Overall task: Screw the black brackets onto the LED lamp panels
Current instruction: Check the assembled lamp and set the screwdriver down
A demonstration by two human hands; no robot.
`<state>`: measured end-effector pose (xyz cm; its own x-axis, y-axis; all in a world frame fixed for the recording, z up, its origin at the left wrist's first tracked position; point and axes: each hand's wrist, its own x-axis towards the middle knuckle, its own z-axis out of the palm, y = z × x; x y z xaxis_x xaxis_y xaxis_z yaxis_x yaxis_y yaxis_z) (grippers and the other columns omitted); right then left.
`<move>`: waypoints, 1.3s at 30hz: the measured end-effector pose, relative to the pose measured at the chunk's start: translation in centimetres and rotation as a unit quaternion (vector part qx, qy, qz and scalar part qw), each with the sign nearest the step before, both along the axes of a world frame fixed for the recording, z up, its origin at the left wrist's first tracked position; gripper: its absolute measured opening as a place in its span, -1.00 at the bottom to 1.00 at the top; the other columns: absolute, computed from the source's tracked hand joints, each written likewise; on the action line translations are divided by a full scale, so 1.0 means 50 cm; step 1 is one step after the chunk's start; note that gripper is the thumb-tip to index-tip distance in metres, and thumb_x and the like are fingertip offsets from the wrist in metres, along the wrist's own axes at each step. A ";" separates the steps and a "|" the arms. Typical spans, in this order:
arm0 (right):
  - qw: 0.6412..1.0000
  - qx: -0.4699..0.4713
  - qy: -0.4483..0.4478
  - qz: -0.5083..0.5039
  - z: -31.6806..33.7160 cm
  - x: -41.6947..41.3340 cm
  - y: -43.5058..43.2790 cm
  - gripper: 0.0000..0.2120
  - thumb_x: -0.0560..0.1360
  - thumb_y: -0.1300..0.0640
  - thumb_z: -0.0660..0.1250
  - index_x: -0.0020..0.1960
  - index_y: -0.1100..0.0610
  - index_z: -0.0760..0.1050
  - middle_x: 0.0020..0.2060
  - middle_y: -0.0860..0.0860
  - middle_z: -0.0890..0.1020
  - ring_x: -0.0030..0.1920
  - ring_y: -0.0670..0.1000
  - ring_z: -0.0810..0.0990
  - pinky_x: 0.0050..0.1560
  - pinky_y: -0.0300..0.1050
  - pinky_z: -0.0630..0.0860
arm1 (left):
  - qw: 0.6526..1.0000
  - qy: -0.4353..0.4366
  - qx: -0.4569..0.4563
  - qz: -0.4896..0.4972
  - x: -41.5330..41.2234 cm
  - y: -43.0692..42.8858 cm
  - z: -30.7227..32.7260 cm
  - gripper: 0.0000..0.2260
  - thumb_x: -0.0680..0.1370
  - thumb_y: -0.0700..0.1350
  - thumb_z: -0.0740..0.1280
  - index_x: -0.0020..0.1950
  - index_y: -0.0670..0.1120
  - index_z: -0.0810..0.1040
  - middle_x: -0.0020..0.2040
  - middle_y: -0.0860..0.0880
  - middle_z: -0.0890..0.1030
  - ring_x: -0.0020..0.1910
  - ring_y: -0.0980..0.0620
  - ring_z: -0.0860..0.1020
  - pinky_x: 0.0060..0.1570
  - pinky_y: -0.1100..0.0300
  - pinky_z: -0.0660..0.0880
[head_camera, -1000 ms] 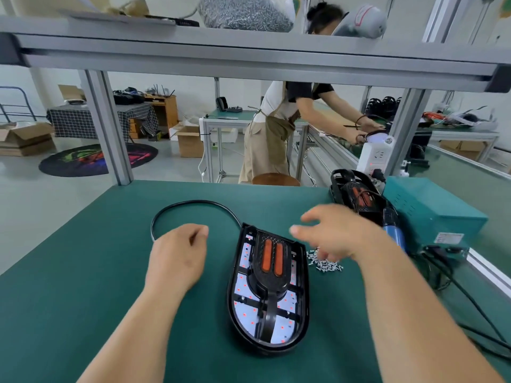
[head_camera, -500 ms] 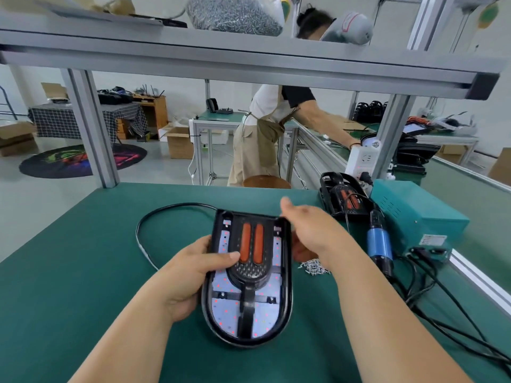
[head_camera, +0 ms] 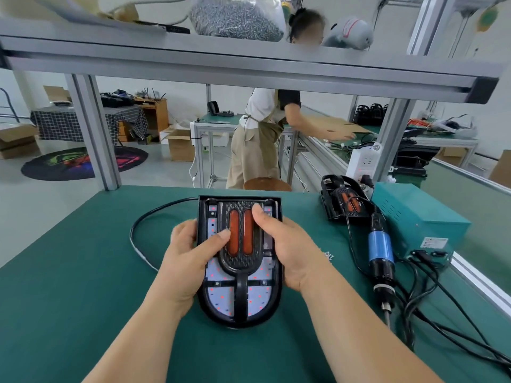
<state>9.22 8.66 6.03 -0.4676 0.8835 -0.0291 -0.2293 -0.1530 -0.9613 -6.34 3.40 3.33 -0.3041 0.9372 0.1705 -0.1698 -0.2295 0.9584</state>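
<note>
An LED lamp panel [head_camera: 240,299] with a black rim and white, red-dotted board lies in the middle of the green mat. A black bracket [head_camera: 241,268] with two orange strips sits on top of it. My left hand [head_camera: 190,261] grips the panel's left edge, its thumb lying on the bracket. My right hand [head_camera: 287,247] grips the right edge, its thumb reaching over the bracket's top. A black cable [head_camera: 143,225] runs from the panel's far end round to the left.
A blue-and-black electric screwdriver [head_camera: 381,261] lies to the right with its cords. Behind it stand a teal power box [head_camera: 414,219] and a second lamp panel [head_camera: 344,200]. A few loose screws [head_camera: 329,255] lie by my right wrist. A person works at a bench beyond.
Both hands came onto the panel and took hold of its sides. The panel has been turned straight and shifted toward me.
</note>
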 end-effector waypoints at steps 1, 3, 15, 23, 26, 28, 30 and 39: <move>1.000 0.016 -0.016 -0.012 0.002 0.000 0.000 -0.52 0.45 -0.11 0.40 0.19 0.23 0.60 0.06 0.19 0.71 0.04 0.18 0.70 0.16 0.13 0.61 | 0.999 0.040 0.011 0.011 -0.003 0.002 0.002 -0.66 0.45 0.03 0.44 0.18 -0.04 0.62 0.29 -0.07 0.55 0.18 0.11 0.61 0.18 0.12 0.56; 0.998 0.042 -0.042 0.007 0.008 0.002 -0.004 -0.63 0.41 -0.10 0.41 0.05 0.16 0.66 -0.02 0.13 0.73 -0.05 0.12 0.71 0.14 0.10 0.62 | 0.999 -0.015 0.030 -0.007 -0.010 0.007 0.006 -0.57 0.52 0.27 0.28 0.23 0.01 0.55 0.27 -0.04 0.59 0.15 0.09 0.63 0.25 0.00 0.51; 0.996 0.024 0.083 -0.028 0.040 0.002 -0.023 -0.57 0.37 -0.07 0.41 0.07 0.23 0.64 -0.11 0.14 0.73 -0.19 0.10 0.72 -0.12 0.01 0.68 | 0.992 0.027 -0.088 -0.090 -0.028 0.005 -0.010 -0.20 -0.03 0.73 0.17 -0.09 0.26 0.73 0.01 0.07 0.73 0.21 -0.03 0.61 0.40 -0.05 0.37; 0.990 0.062 0.027 -0.127 0.013 -0.042 -0.031 -0.56 0.54 -0.13 0.33 0.14 0.24 0.61 0.04 0.16 0.71 0.08 0.16 0.69 0.09 0.02 0.64 | 0.967 -0.096 -0.061 -0.226 -0.047 -0.005 0.002 -0.60 0.21 -0.16 0.58 0.02 -0.21 0.72 0.01 -0.26 0.70 -0.07 -0.19 0.71 -0.18 0.03 0.65; 0.992 -0.005 0.063 -0.110 0.005 -0.041 -0.022 -0.41 0.50 -0.35 0.18 0.11 0.12 0.66 0.03 0.08 0.72 0.06 0.06 0.69 0.15 0.02 0.60 | 0.980 -0.130 -0.052 -0.143 -0.042 0.003 0.004 -0.69 0.34 -0.19 0.38 0.03 -0.27 0.69 0.02 -0.29 0.70 -0.09 -0.21 0.71 -0.22 -0.02 0.65; 0.983 -0.015 -0.050 -0.176 -0.009 -0.038 0.000 -0.50 0.61 -0.28 0.13 -0.01 0.13 0.59 -0.10 0.07 0.62 -0.07 0.07 0.59 0.08 0.00 0.53 | 0.976 -0.184 -0.035 -0.113 -0.036 0.008 0.004 -0.67 0.40 -0.16 0.31 0.10 -0.26 0.65 0.04 -0.25 0.70 -0.07 -0.20 0.71 -0.23 -0.05 0.65; 0.960 -0.007 -0.185 -0.210 -0.023 -0.037 0.013 -0.61 0.65 -0.14 0.15 -0.15 0.14 0.47 -0.25 0.13 0.46 -0.29 0.06 0.42 -0.22 -0.10 0.39 | 0.967 -0.233 -0.022 -0.100 -0.032 0.011 0.006 -0.67 0.42 -0.11 0.28 0.06 -0.23 0.69 0.03 -0.21 0.71 -0.07 -0.17 0.72 -0.25 -0.05 0.65; 0.986 -0.140 -0.069 -0.060 -0.033 -0.052 -0.012 -0.29 0.26 0.20 0.39 0.36 0.43 0.35 0.03 0.23 0.60 0.06 0.23 0.61 0.09 0.10 0.53 | 0.957 -0.241 -0.045 -0.156 -0.033 -0.001 0.001 -0.69 0.37 -0.10 0.32 -0.05 -0.23 0.74 0.00 -0.25 0.71 -0.08 -0.21 0.71 -0.22 -0.08 0.65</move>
